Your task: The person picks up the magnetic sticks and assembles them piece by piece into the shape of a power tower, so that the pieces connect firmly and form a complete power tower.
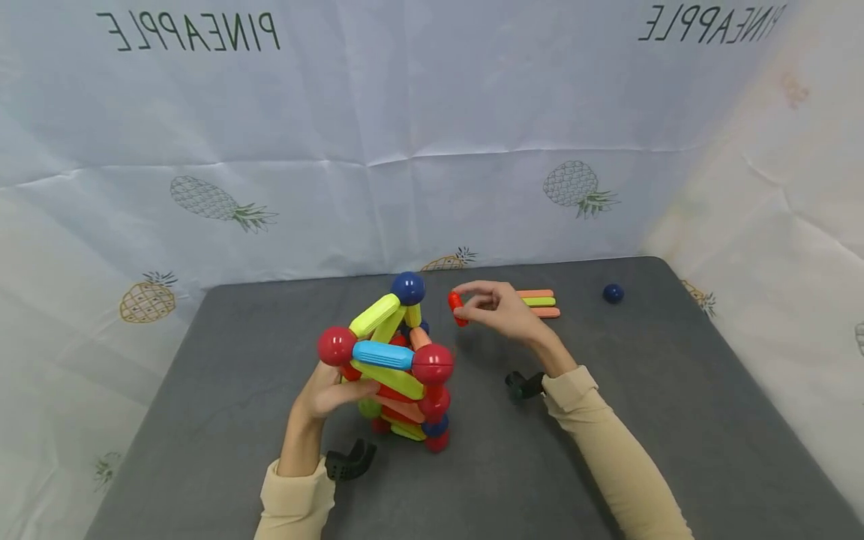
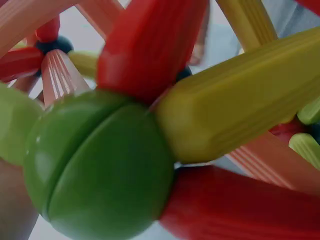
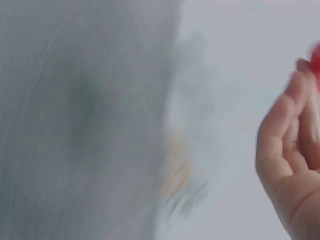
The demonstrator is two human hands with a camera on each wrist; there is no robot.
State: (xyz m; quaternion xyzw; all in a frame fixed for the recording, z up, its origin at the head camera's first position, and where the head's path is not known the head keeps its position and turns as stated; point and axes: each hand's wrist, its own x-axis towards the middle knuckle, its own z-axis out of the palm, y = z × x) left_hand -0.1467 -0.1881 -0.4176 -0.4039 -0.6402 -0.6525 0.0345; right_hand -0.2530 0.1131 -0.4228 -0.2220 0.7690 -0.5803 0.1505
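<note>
A tower of magnetic rods and balls [image 1: 391,380] stands on the table, with yellow, red, orange and light-blue rods joined by red, blue and green balls. Its left side is gripped by my left hand [image 1: 331,394], the thumb lying across the front and the other fingers mostly hidden behind. A green ball [image 2: 100,165] with rods meeting at it fills the left wrist view. To the right of the tower and apart from it, my right hand [image 1: 498,309] pinches a short red rod [image 1: 457,307] between thumb and fingertips. In the right wrist view that rod [image 3: 316,61] shows only at the edge.
Loose orange and yellow rods [image 1: 540,302] lie side by side just behind my right hand. A loose blue ball [image 1: 613,293] sits farther right on the dark grey table [image 1: 641,390]. White cloth [image 1: 378,210] with pineapple prints hangs along the table's back edge.
</note>
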